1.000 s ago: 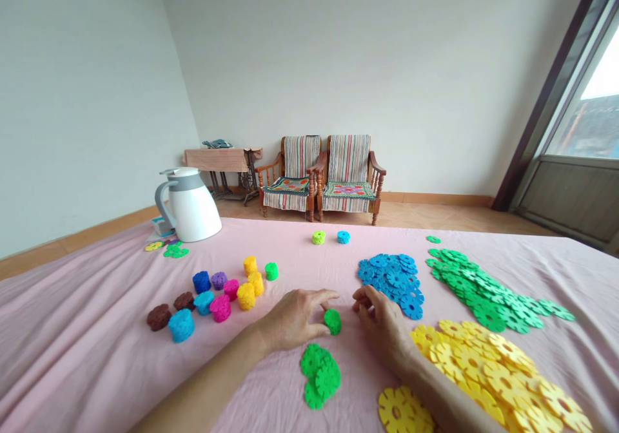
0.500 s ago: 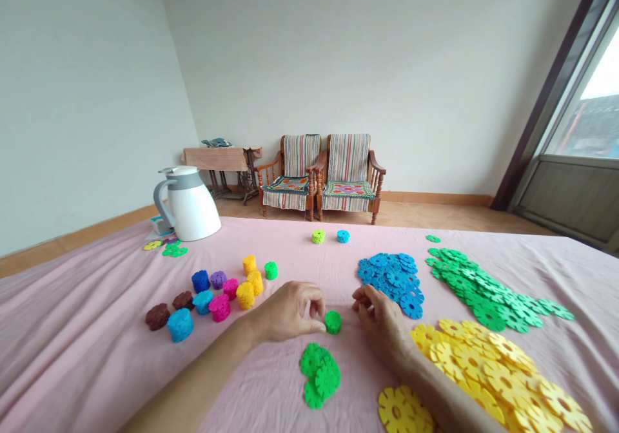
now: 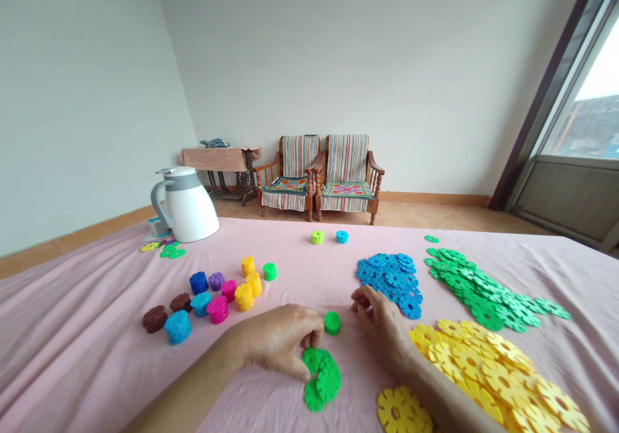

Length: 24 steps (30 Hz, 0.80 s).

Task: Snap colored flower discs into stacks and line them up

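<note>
Green notched flower discs lie in a small overlapping group near the front of the pink cloth. My left hand is over their upper left edge, thumb and fingers apart, the thumb tip beside the discs. Just beyond stands a short green stack of discs, touched by neither hand. To the right of that stack rests my right hand, fingers loosely bent and apart, with nothing visible in them. It is close to the pile of blue discs.
Yellow discs spread at the right front, with green discs behind them. Several coloured stacks, including a magenta stack, stand at the left. A white jug is at the back left. Two small stacks stand near the far edge.
My left hand has moved from beside the green stack toward me, over the loose green discs. The right hand has stayed in place.
</note>
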Tool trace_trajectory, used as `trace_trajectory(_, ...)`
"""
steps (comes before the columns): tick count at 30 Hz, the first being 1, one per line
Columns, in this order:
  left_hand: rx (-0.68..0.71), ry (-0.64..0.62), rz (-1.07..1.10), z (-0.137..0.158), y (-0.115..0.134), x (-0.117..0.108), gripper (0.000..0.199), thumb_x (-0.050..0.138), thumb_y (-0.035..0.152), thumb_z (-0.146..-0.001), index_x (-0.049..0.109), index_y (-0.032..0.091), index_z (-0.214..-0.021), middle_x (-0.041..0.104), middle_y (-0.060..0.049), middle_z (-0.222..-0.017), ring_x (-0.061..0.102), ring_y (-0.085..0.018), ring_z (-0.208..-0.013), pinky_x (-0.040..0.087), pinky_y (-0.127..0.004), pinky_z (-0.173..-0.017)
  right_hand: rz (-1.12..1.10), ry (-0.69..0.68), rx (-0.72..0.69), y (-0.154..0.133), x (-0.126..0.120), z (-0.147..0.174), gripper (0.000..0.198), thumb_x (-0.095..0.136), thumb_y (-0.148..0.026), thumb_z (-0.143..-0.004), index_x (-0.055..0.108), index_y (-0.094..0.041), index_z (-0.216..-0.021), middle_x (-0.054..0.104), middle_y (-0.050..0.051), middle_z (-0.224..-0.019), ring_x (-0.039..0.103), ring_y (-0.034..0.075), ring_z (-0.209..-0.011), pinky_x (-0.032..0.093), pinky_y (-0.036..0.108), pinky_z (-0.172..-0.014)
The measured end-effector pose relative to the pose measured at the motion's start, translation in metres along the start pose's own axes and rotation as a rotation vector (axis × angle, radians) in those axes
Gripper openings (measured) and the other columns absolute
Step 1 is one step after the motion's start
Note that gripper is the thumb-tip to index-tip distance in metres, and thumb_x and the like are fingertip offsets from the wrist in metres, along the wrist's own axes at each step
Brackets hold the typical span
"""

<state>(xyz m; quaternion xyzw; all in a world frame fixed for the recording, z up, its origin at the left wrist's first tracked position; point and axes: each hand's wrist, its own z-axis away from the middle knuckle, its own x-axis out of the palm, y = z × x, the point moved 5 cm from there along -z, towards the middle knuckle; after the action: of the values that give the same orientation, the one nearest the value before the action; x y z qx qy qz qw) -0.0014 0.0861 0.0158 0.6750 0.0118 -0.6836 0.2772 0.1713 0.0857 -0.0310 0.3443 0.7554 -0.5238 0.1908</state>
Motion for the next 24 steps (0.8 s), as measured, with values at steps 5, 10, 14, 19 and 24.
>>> trace_trajectory(5, -0.038, 0.075, 0.008, 0.002, 0.001, -0.009, 0.026, 0.066, 0.017, -0.057, 0.053, 0.02, -0.08, 0.058, 0.004, -0.076, 0.053, -0.013, -0.068, 0.038, -0.02, -0.06, 0.004, 0.0, 0.003, -0.001, -0.001, 0.0, 0.022, 0.04, -0.011, -0.071, 0.054, -0.02, -0.085, 0.063, 0.002, -0.075, 0.058, 0.015, -0.072, 0.041, 0.023, -0.062)
trace_trajectory(10, -0.155, 0.245, 0.16, -0.002, -0.004, -0.022, 0.027, 0.06, 0.013, -0.062, 0.054, 0.02, -0.087, 0.056, 0.005, -0.076, 0.05, -0.008, -0.056, 0.038, -0.018, -0.056, -0.001, -0.014, 0.014, -0.005, -0.003, 0.001, 0.019, 0.04, -0.013, -0.073, 0.054, -0.019, -0.085, 0.063, 0.003, -0.076, 0.057, 0.015, -0.072, 0.041, 0.023, -0.062)
trace_trajectory(14, -0.185, 0.398, 0.223, -0.009, -0.005, -0.02, 0.025, 0.057, 0.01, -0.064, 0.055, 0.018, -0.088, 0.056, 0.002, -0.084, 0.049, -0.008, -0.056, 0.039, -0.02, -0.061, 0.007, -0.028, 0.021, -0.006, -0.003, 0.0, 0.02, 0.04, -0.011, -0.073, 0.054, -0.019, -0.085, 0.062, 0.002, -0.076, 0.057, 0.015, -0.071, 0.041, 0.024, -0.062)
trace_trajectory(19, -0.23, 0.459, 0.288, -0.016, -0.008, -0.01, 0.027, 0.06, 0.011, -0.065, 0.057, 0.019, -0.091, 0.054, 0.001, -0.091, 0.047, -0.008, -0.058, 0.038, -0.02, -0.057, 0.021, -0.019, 0.005, -0.004, -0.002, 0.0, 0.02, 0.04, -0.011, -0.073, 0.054, -0.02, -0.085, 0.061, 0.002, -0.075, 0.056, 0.015, -0.071, 0.04, 0.023, -0.062)
trace_trajectory(24, -0.253, 0.458, 0.34, -0.018, -0.014, -0.005, 0.026, 0.064, 0.013, -0.065, 0.059, 0.017, -0.09, 0.053, 0.001, -0.09, 0.043, -0.007, -0.056, 0.036, -0.02, -0.054, 0.02, -0.02, 0.004, -0.005, -0.002, 0.0, 0.021, 0.04, -0.01, -0.072, 0.054, -0.019, -0.085, 0.061, 0.002, -0.075, 0.056, 0.015, -0.073, 0.041, 0.023, -0.063)
